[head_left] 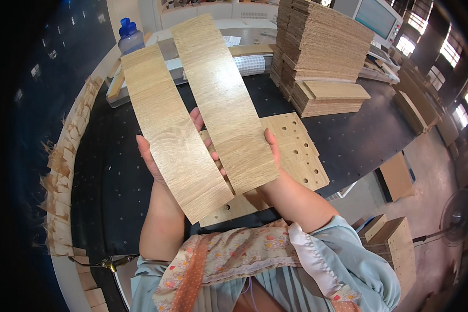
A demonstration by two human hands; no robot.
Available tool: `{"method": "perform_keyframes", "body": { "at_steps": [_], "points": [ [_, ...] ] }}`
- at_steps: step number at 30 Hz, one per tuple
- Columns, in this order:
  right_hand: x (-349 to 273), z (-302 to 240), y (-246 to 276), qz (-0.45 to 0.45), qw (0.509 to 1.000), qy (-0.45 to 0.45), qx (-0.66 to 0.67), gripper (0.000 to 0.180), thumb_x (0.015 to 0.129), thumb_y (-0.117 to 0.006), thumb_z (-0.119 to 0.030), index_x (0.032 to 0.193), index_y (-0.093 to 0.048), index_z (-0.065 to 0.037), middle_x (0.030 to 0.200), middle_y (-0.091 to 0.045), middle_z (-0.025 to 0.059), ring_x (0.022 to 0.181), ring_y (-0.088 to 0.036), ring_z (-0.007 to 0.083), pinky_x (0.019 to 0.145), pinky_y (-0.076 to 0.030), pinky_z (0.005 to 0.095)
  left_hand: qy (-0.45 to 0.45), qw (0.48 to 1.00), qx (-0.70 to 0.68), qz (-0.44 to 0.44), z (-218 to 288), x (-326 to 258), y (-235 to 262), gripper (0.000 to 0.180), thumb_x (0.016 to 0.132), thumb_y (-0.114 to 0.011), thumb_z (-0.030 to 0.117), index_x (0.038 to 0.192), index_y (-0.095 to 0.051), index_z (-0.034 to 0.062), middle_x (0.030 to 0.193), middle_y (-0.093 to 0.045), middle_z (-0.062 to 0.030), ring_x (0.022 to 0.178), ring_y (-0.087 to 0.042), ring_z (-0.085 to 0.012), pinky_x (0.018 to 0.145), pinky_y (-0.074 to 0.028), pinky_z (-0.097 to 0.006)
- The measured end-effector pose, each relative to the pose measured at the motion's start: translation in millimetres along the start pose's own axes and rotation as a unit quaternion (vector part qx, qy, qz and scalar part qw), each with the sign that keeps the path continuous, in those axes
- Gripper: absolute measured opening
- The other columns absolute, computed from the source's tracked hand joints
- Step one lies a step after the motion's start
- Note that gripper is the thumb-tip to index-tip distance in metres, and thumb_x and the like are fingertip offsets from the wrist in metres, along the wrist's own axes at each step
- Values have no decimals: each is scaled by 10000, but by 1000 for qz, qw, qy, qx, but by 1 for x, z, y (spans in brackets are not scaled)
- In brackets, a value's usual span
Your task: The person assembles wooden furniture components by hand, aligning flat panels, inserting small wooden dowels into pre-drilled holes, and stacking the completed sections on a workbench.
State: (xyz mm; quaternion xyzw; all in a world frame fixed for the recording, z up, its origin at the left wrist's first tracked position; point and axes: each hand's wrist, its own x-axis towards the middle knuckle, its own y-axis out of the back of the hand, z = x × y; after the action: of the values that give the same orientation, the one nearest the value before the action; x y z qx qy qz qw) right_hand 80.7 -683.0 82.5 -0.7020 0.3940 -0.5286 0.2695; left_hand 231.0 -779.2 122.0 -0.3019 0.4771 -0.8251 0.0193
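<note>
Left hand (156, 156) gripping a wood strip (171, 130), right hand (260, 156) gripping another strip (223, 99), drilled boards (301, 156) beneath, board stack (322, 47) at one o'clock

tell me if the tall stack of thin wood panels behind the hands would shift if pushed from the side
The tall stack looks heavy as a whole, so it likely resists a light push. Its edges already sit uneven, so upper panels would probably slide. Its top rises above the lower pile beside it.

Head camera looks steeply down, close over the dark worktable (114, 182).
</note>
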Motion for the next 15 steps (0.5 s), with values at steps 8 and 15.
{"method": "perform_keyframes", "body": {
  "at_steps": [8,15],
  "points": [
    [-17,-5,2,20,998,-34,-55,896,746,-668,-432,1415,-242,-17,1363,-373,228,1235,-422,381,944,-440,498,5,999,39,12,-2,-6,9,1176,624,-600,753,1434,-158,24,1445,-288,-128,1016,-547,-382,762,-491,-582],
    [-27,-4,-17,97,975,-40,-194,943,665,-758,-353,1389,-271,5,1349,-387,221,1218,-441,362,956,-435,461,29,995,35,-89,-2,-13,20,1178,604,-747,612,1439,-151,33,1417,-334,-111,1058,-533,-381,841,-461,-582]
  ]
}}
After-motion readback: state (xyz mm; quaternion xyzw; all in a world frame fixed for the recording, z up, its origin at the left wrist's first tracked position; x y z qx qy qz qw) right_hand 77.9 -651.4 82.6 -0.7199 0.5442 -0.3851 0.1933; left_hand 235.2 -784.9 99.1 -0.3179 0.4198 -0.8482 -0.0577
